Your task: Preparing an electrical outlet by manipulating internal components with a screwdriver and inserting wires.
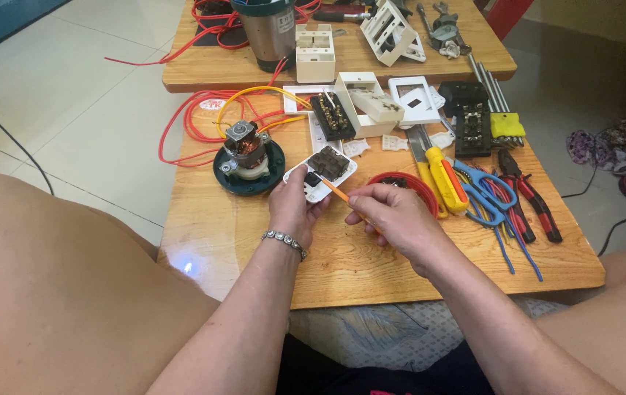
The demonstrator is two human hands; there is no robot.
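Low wooden tables (pixel 254 249) stand on a pale tiled floor, and we work over the nearer one. Our left hand (pixel 292 207) curls around a white switch plate (pixel 319 175), its dark back module facing up, just above the fingers. Our right hand (pixel 393 216) pinches an orange-handled screwdriver (pixel 336 192), tip touching the plate. Beyond the left hand sits a small motor (pixel 248 157) with red wire (pixel 181 128); right of the right hand lie blue scissors (pixel 483 192) and pliers (pixel 532 201).

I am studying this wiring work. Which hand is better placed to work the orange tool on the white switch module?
Probably the right hand: it holds the orange tool, while the left hand holds the white switch module.
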